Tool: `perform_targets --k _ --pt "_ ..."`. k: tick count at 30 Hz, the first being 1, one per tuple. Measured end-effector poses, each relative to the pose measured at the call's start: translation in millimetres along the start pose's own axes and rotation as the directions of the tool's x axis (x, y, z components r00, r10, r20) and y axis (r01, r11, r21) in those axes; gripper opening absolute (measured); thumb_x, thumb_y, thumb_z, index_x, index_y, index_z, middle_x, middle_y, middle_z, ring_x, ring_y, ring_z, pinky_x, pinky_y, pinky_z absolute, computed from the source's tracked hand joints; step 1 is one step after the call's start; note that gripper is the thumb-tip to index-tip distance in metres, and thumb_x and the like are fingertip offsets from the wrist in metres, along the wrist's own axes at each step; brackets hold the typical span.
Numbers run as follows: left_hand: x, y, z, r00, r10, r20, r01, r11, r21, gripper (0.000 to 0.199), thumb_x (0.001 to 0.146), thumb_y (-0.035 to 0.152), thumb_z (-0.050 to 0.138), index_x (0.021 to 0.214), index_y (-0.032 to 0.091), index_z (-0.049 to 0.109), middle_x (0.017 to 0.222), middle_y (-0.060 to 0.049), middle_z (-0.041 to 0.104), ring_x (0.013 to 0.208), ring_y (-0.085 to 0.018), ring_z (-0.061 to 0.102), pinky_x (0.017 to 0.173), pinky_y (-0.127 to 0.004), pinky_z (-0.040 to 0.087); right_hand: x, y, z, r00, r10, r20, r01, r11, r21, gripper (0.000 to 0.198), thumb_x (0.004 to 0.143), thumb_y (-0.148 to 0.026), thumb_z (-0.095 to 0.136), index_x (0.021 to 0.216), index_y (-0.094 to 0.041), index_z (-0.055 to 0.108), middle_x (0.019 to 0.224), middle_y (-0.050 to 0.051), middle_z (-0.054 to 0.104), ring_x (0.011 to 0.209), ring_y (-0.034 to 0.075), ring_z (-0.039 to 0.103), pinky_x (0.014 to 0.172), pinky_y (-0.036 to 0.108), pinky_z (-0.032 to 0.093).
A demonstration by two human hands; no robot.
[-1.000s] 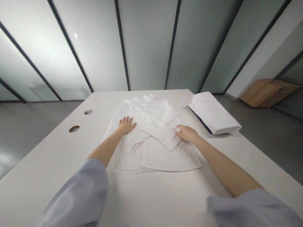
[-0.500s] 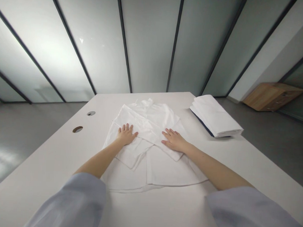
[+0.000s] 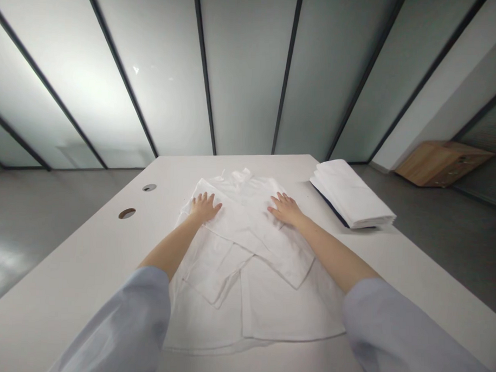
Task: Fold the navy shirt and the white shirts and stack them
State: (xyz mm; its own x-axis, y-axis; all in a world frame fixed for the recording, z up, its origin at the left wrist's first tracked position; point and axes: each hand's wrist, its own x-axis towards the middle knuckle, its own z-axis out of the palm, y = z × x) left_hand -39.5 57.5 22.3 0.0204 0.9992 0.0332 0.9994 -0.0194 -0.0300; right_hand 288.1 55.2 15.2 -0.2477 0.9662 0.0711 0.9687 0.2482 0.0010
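A white shirt (image 3: 242, 229) lies spread on the white table, its collar at the far end and its hem toward me. Both sleeves are folded across its front and overlap near the middle. My left hand (image 3: 205, 207) rests flat with fingers spread on the upper left of the shirt, near the shoulder. On the upper right part, my right hand (image 3: 285, 209) also presses down palm first, fingers apart. Neither hand grasps the cloth.
A stack of folded white cloth (image 3: 351, 195) with a dark blue layer underneath sits at the table's right side. Two round holes, one open hole (image 3: 127, 213) and one grommet (image 3: 149, 187), are at the left. A wooden cabinet (image 3: 439, 163) stands beyond the table.
Both hands have slid away from me, up toward the shirt's shoulders. The shirt's hem and folded sleeves now reach closer to me.
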Motion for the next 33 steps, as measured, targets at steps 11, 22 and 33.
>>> perform_targets --k 11,22,33 --pt "-34.2 -14.5 21.3 0.996 -0.008 0.093 0.005 1.000 0.028 0.075 0.093 0.061 0.020 0.151 0.014 0.028 0.158 -0.020 0.021 0.145 -0.037 0.020 0.112 -0.053 0.023 -40.4 9.1 18.5 0.998 0.040 0.056 -0.037 0.997 -0.061 0.063 0.095 -0.055 0.032 0.143 -0.015 0.042 0.151 0.021 0.037 0.137 0.034 0.038 0.108 0.047 0.031" --pt "-8.1 7.0 -14.1 0.981 0.184 0.054 -0.187 0.982 0.042 0.065 0.091 0.061 0.033 0.139 0.019 0.046 0.146 -0.015 0.046 0.140 -0.033 0.032 0.110 -0.049 0.029 -8.6 1.4 -29.4 0.999 -0.015 0.029 0.016 0.999 -0.036 0.048 0.095 -0.052 0.040 0.125 -0.020 0.059 0.131 0.016 0.059 0.122 0.031 0.053 0.100 0.044 0.039" --pt "5.2 11.7 24.7 0.993 0.065 0.095 -0.060 0.997 -0.050 0.072 0.094 0.059 0.021 0.152 0.016 0.027 0.160 -0.016 0.019 0.147 -0.033 0.017 0.115 -0.051 0.018 14.2 -9.9 26.5 0.994 0.089 0.068 -0.093 0.994 0.063 0.061 0.097 -0.051 0.030 0.147 -0.018 0.037 0.156 0.016 0.031 0.143 0.030 0.027 0.114 0.045 0.024"
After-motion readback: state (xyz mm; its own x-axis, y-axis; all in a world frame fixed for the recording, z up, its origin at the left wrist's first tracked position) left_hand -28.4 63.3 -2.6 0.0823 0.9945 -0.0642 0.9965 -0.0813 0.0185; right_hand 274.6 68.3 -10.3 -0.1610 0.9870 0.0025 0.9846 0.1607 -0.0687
